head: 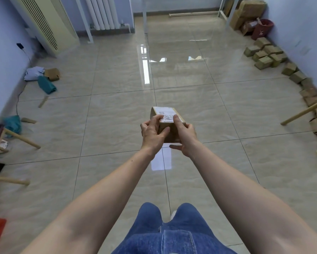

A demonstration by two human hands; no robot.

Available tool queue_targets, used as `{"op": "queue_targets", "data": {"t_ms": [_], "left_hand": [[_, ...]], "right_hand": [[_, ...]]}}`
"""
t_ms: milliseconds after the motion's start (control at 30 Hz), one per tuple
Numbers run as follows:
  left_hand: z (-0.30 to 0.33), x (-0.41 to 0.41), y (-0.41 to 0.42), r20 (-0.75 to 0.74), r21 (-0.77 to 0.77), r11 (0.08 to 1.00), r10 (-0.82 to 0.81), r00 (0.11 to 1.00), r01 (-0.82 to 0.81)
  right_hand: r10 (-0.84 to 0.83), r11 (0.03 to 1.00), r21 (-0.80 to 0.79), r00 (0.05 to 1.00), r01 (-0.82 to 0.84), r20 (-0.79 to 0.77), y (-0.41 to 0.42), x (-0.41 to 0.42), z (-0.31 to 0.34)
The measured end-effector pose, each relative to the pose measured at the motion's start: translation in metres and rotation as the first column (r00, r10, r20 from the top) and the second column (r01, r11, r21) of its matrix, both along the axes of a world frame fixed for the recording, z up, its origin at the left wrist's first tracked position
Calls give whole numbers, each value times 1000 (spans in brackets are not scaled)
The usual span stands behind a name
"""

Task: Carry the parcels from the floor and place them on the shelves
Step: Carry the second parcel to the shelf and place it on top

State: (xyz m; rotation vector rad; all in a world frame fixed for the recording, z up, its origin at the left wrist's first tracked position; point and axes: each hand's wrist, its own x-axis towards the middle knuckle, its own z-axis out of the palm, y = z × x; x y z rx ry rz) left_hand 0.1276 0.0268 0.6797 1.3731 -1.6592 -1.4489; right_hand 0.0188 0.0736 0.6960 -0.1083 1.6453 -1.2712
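Parcel in hand: you hold one small brown cardboard parcel (167, 123) out in front of you, above the tiled floor (117, 110) and clear of it, near the centre of the view.
Parcel label: a white shipping label (166, 114) lies on the top face; its print is too small to read.
Left hand: your left hand (152, 134) is pressed against the left side of the parcel, thumb across the near face, one fingertip on the label.
Right hand: your right hand (186, 136) is pressed against the right side, index finger on the top face, thumb pointing left under the parcel's lower edge.
Grip state: both hands are closed around the parcel and squeeze it between them.
Remaining parcels: a row of brown parcels (263, 55) lies on the floor along the right wall, running toward the near right corner.
Shelf frame: white metal uprights (144, 15) stand at the far wall; the shelf boards are out of view.
Far right corner: larger cardboard boxes (249, 13) are stacked there, with a dark red bucket (262, 29) just beside them.
Left wall: a cream floor-standing air conditioner (47, 22) and a white radiator (101, 11) stand there.
Left floor: a teal cloth (46, 84) and a flat cardboard box (52, 74) lie near the wall.
Your legs: blue jeans (172, 233) fill the lower centre.
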Motion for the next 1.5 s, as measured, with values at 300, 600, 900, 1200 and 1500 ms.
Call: {"op": "queue_targets", "data": {"t_ms": [300,600,900,1200,1500], "left_hand": [[19,-8,-5,-51,165,985,65,997,-56],[31,-11,-8,-196,473,873,232,953,-115],[35,-21,6,-155,479,855,308,939,-201],[39,-12,-8,-118,509,851,218,969,-129],[42,-24,2,-154,523,840,257,954,-142]], "right_hand": [[-52,999,7,997,53,-52,-5,-13,5],[31,997,-68,996,-37,-86,15,-33,4],[-29,1000,-11,999,29,29,14,-25,3],[145,989,-29,989,-145,-9,27,-62,11],[122,991,64,993,-121,-8,25,-58,11]]}}
